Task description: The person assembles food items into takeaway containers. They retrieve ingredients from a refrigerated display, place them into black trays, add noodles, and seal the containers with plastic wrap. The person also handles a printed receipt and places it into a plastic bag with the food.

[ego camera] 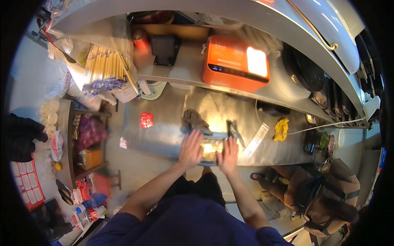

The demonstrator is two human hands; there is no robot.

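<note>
A shiny rectangular box or tray (211, 150) lies at the front edge of the steel worktop, its contents lost in glare. My left hand (191, 150) rests flat along its left side, fingers stretched forward and thumb turned inward. On the opposite side lies my right hand (228, 153), also flat with straight fingers. Neither hand is closed around the box, and their undersides are hidden. Just beyond the left fingertips is a crumpled dark grey cloth (195, 121). A dark-handled tool (235, 132), perhaps scissors, lies past the right fingertips.
On the steel worktop (160, 138) are a red packet (147, 120), a white printed strip (256, 140) and a yellow cloth (280, 129). An orange machine (236, 64) stands on the shelf above, with wrapped chopsticks (104, 67) at left. Another person (320, 193) bends over at right.
</note>
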